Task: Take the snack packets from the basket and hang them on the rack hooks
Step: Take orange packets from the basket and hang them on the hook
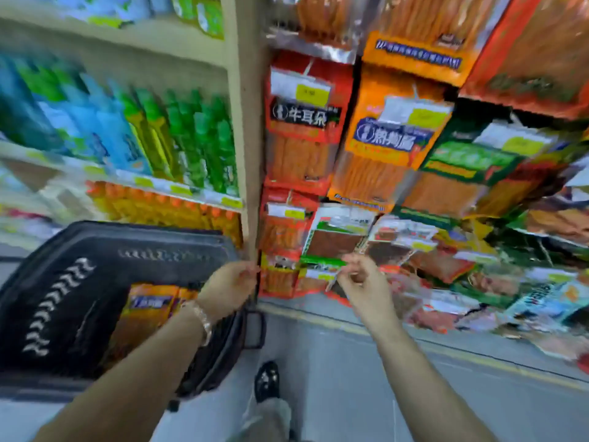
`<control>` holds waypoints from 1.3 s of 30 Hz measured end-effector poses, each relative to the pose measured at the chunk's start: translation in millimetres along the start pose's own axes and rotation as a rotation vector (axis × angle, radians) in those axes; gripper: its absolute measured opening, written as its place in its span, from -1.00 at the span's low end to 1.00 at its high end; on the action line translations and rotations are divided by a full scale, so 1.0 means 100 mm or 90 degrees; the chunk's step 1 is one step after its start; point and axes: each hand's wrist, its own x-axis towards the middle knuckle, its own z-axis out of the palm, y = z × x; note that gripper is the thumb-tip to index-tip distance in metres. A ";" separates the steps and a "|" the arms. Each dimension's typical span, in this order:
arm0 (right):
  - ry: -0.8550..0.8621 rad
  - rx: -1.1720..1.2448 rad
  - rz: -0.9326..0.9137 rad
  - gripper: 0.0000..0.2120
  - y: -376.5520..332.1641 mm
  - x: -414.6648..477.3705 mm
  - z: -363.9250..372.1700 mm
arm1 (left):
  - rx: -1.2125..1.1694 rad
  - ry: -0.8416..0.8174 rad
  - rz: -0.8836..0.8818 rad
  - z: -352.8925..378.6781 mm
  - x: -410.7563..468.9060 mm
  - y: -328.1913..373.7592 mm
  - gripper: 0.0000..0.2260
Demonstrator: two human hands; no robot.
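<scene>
The frame is blurred by motion. A black shopping basket (79, 282) stands at lower left and holds orange snack packets (149, 309). My left hand (229, 287), a bracelet on its wrist, hovers over the basket's right rim with loosely curled fingers and holds nothing that I can see. My right hand (363, 279) is raised at the lowest rows of the rack, fingers curled near a green-topped hanging packet (322, 266). Whether it pinches that packet or a hook is too blurred to tell. Red and orange packets (302, 122) hang in columns on the rack above.
A beige shelf post (245, 122) divides the hanging rack from shelves of green and blue bottles (159, 135) on the left. More packets (478, 282) crowd the rack's lower right. Grey floor and my shoe (267, 379) lie below.
</scene>
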 end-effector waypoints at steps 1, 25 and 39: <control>-0.040 -0.003 0.035 -0.73 0.12 -0.16 0.16 | 0.003 0.003 -0.058 0.01 -0.19 -0.26 -0.82; -0.456 -0.138 0.450 -0.78 0.41 -0.55 4.18 | -0.067 -0.113 -0.498 -1.51 -0.45 -3.73 -0.84; -0.289 -0.042 0.606 -0.67 1.59 -0.24 5.47 | -0.300 -0.058 -0.701 -1.08 -0.05 -4.68 -0.89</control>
